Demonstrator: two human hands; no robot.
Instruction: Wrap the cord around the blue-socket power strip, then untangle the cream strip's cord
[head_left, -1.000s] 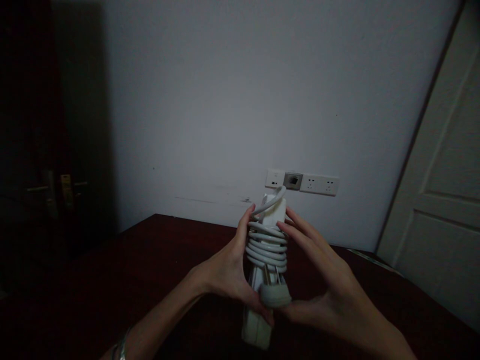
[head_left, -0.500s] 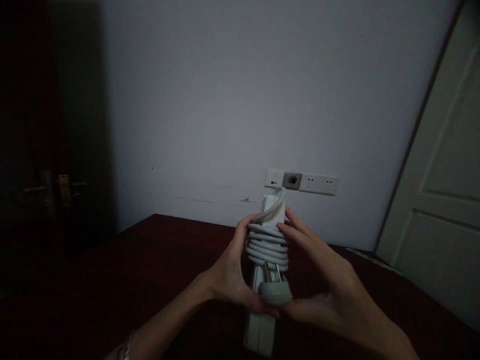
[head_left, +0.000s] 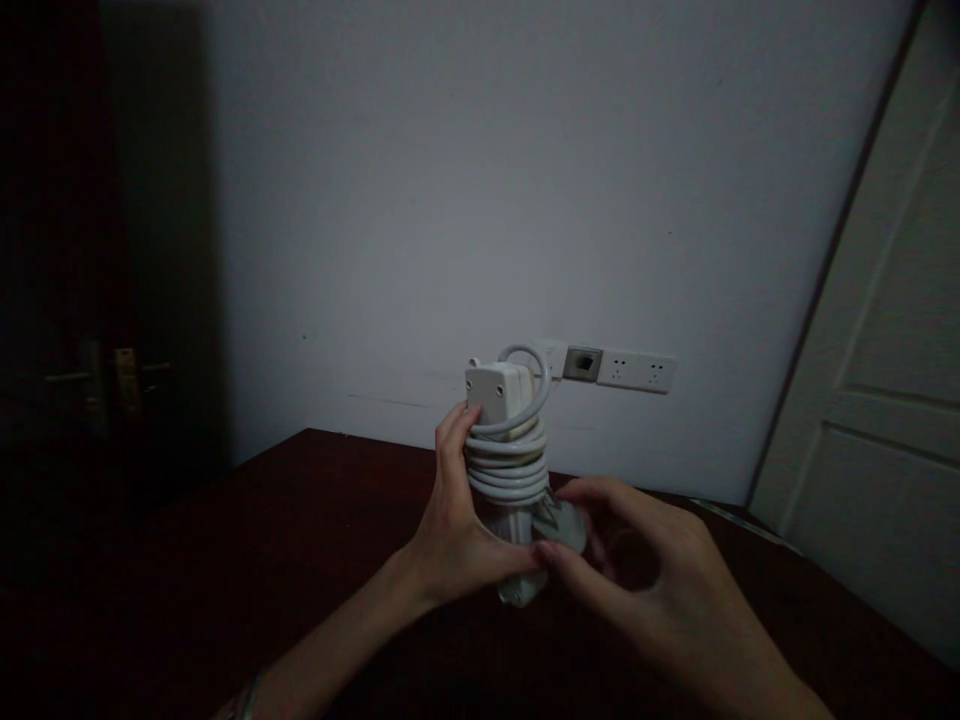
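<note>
The white plastic power strip (head_left: 496, 392), with its white cable (head_left: 510, 468) coiled round it, is held upright over the dark red-brown wooden desk (head_left: 300, 520). The left hand (head_left: 454, 535) has its fingers wrapped round the strip's body. To its right, the right hand (head_left: 645, 570) pinches the grey plug (head_left: 564, 527) with closed fingers. White wall sockets (head_left: 637, 370) sit behind.

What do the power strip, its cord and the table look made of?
The power strip looks like hard white plastic, matte and square-edged. The cord has a smooth, flexible white sheath, rubbery or PVC, bending into tight coils. The table is probably dark red-brown wood or veneer; dim light hides any grain.
</note>
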